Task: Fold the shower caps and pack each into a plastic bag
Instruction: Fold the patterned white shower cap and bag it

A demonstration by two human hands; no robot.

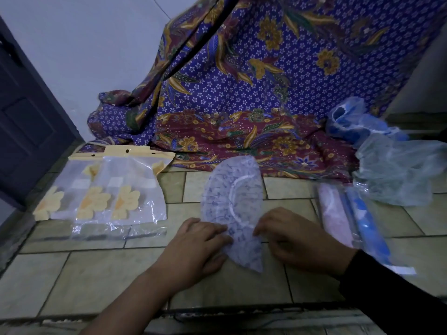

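A clear shower cap with a blue print point(233, 197) lies folded in half on the tiled floor, its elastic edge curving through the middle. My left hand point(198, 245) presses on its near left edge, and my right hand point(295, 235) pinches its near right edge. To the left lie clear plastic bags with yellow flower prints point(108, 189), overlapping each other. On the right lie packed bags, one with a pink cap point(335, 213) and one with a blue cap point(367, 226).
A purple and maroon batik cloth point(242, 93) hangs behind and spreads onto the floor. Loose caps, a blue one point(348, 119) and a pale one point(399, 170), are heaped at the far right. A dark door point(26, 117) stands at the left. A step edge point(217, 313) runs near me.
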